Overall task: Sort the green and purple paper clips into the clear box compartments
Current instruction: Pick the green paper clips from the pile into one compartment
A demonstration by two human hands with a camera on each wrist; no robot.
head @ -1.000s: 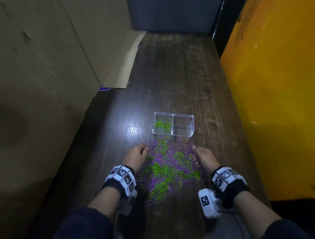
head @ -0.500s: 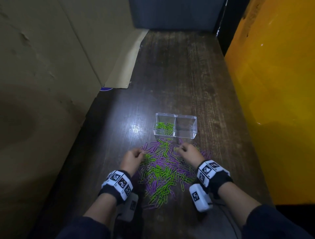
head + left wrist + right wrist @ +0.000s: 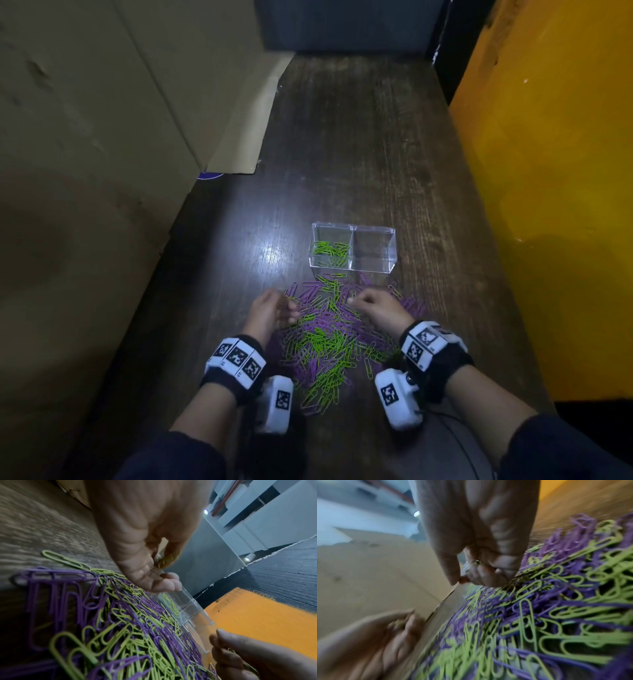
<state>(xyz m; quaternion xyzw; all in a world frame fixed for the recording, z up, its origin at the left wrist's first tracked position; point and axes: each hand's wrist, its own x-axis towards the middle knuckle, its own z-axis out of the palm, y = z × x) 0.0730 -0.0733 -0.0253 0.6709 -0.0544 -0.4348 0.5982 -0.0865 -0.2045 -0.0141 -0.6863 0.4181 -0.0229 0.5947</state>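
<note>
Head view — both hands (image 3: pixel 270 313) on paper clips (image 3: pixel 329 346)

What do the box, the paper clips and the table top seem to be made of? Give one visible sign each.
Clear box: probably hard plastic such as acrylic; see-through walls, bright edges.
Paper clips: likely wire with a matt green or purple coating; thin bent loops, even colour.
Table: wood or wood-look laminate; dark grain lines, glossy glare.
</note>
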